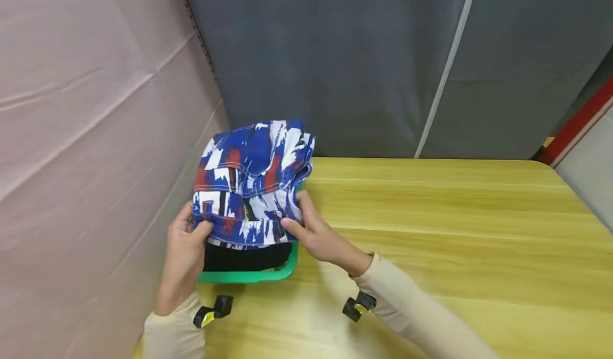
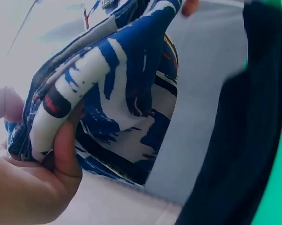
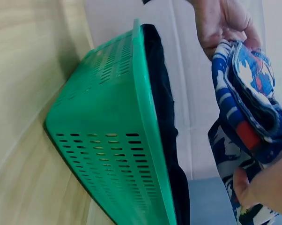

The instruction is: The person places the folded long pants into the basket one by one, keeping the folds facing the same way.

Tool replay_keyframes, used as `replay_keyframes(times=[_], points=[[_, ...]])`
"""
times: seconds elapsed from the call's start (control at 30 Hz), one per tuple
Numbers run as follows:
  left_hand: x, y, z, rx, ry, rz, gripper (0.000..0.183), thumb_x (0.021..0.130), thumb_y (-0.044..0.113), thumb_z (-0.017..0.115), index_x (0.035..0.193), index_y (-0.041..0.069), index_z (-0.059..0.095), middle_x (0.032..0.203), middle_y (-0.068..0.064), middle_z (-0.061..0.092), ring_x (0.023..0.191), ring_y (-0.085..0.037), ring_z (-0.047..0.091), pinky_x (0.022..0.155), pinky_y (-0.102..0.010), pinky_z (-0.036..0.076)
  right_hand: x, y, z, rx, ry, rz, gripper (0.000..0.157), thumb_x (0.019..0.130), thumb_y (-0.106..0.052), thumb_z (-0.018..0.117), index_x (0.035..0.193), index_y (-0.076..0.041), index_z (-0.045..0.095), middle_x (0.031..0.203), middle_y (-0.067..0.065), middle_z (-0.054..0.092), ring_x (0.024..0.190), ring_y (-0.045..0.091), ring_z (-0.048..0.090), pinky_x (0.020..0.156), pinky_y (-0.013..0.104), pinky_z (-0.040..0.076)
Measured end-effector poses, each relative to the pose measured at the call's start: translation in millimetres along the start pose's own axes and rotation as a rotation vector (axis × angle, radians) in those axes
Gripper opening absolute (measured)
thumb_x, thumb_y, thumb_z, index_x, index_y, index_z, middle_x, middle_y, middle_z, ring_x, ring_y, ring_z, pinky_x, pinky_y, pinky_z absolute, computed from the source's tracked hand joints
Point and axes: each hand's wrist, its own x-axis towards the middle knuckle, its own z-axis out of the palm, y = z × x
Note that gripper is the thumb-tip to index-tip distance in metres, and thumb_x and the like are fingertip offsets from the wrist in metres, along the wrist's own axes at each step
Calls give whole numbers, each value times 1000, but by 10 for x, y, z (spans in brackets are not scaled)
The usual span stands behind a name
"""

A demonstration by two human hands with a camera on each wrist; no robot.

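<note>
A folded pair of patterned pants (image 1: 258, 189) in blue, white, red and black hangs above a green plastic basket (image 1: 249, 277). Belt loops show along the waistband edge nearest the body. My left hand (image 1: 184, 247) pinches the left corner of that edge, thumb on top and fingers underneath. At the opposite corner my right hand (image 1: 318, 236) grips the cloth the same way. In the right wrist view the pants (image 3: 246, 93) are apart from the slotted basket (image 3: 103, 108). Black cloth (image 1: 239, 258) lies inside the basket, partly hidden by the pants.
The basket stands on a yellow wood-grain table (image 1: 431, 231), close to a pale pink curtain (image 1: 96, 135) on the left. A grey curtain (image 1: 325, 66) hangs behind the table's far edge. A red-edged panel (image 1: 581, 122) stands at the far right.
</note>
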Motion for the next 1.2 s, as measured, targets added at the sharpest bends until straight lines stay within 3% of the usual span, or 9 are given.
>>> replay_keyframes(times=[0.1,0.2,0.33,0.43,0.6,0.77,0.93,1.07,1.2], points=[[67,-20,-136,-15,32,-13,46,84,-19,39,104,15,63,91,4,67,79,-6,63,67,-21,54,120,27,57,-154,-23,12,31,101,-6,44,128,-2,28,127,19,46,120,25,48,102,32,39],[114,-48,-234,29,57,-42,45,86,-17,40,105,17,62,94,6,65,81,-6,62,68,-19,53,202,68,117,-291,-28,39,32,100,-11,49,126,-3,32,120,15,49,116,24,47,96,35,33],[152,-118,-320,63,80,-81,45,86,-15,40,105,19,61,95,7,63,80,-5,60,68,-18,52,247,131,200,-389,-28,95,32,99,-17,52,123,-6,34,113,13,48,115,28,44,92,44,25],[172,-193,-368,63,104,-90,44,85,-15,39,102,18,62,92,7,63,78,-4,59,66,-18,52,255,192,253,-424,-46,137,30,100,-19,52,121,-8,34,111,12,46,118,30,40,91,48,20],[199,-314,-429,57,142,-89,44,84,-16,38,97,18,63,89,6,62,76,-4,58,62,-17,51,241,267,306,-468,-69,165,27,100,-21,52,116,-10,33,109,10,45,120,30,38,87,44,18],[227,-387,-451,52,131,-104,44,85,-15,38,96,19,64,88,7,63,75,-4,59,62,-17,52,207,298,320,-469,-57,190,28,100,-21,51,118,-9,33,112,13,44,121,31,38,87,44,18],[246,-389,-454,112,104,-127,42,87,-12,40,101,20,62,91,8,62,79,-4,59,66,-17,53,182,324,326,-472,-29,209,31,99,-21,54,118,-8,33,110,13,45,119,31,40,90,46,18],[248,-369,-460,169,116,-159,41,86,-11,40,102,21,60,90,10,62,78,-3,58,66,-16,53,164,333,346,-518,18,213,35,94,-24,62,112,-9,36,90,5,45,101,25,45,84,42,17],[251,-338,-491,228,161,-187,36,87,-9,42,101,19,60,87,11,62,75,-4,57,64,-16,52,144,315,385,-538,55,240,42,88,-30,70,104,-10,37,71,-4,35,74,17,40,78,39,14]])
